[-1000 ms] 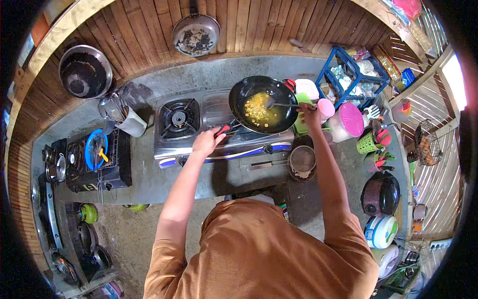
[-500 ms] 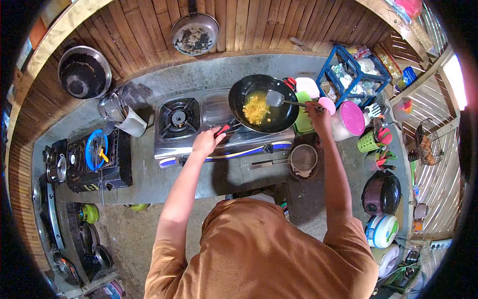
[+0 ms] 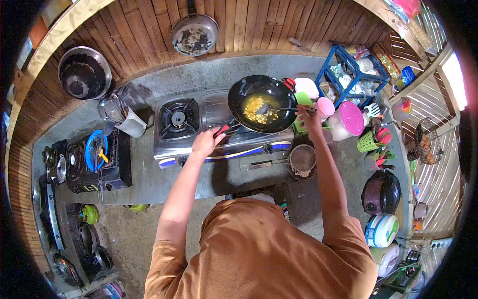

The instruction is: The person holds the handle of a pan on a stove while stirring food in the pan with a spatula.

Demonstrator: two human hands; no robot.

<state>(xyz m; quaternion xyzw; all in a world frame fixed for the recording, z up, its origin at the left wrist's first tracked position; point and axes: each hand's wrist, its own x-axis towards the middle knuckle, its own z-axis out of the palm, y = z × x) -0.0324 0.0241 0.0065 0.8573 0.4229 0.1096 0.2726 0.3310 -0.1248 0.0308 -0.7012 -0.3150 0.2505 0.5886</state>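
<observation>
A dark wok rests on the right side of the silver gas stove, with yellow food in shiny liquid at its bottom. My left hand is closed around the wok's red and black handle. My right hand grips the spatula at the wok's right rim. The spatula's blade is down among the food, partly covered by it. Left of the wok, the stove's other burner is bare.
A strainer lies before the stove's right end. Pink-lidded container, green board and blue rack stand right of the wok. A utensil holder and second stove are at left.
My right hand has moved slightly left and down with the spatula, whose blade has gone lower into the food. The food is more spread out. My left hand has stayed on the handle.
</observation>
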